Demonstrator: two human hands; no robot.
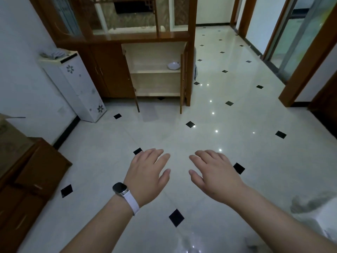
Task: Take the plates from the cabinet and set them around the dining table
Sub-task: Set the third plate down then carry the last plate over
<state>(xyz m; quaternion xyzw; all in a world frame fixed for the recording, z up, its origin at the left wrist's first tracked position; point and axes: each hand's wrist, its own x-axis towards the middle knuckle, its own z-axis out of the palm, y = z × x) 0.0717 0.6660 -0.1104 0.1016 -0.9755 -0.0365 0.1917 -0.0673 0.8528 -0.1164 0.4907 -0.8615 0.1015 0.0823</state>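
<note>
A glossy white tiled floor [237, 143] with small black diamonds lies between us and the brown wooden cabinet [109, 70], whose two lower doors stand open. A tall white flower-printed unit [73, 84] stands just beside the cabinet, on the left. On the cabinet's upper shelf, at the right, rests one round white plate [173, 65]. Our left hand [147, 172] and right hand [217, 174] hover palm-down, with the fingers relaxed, apart and holding nothing.
</note>
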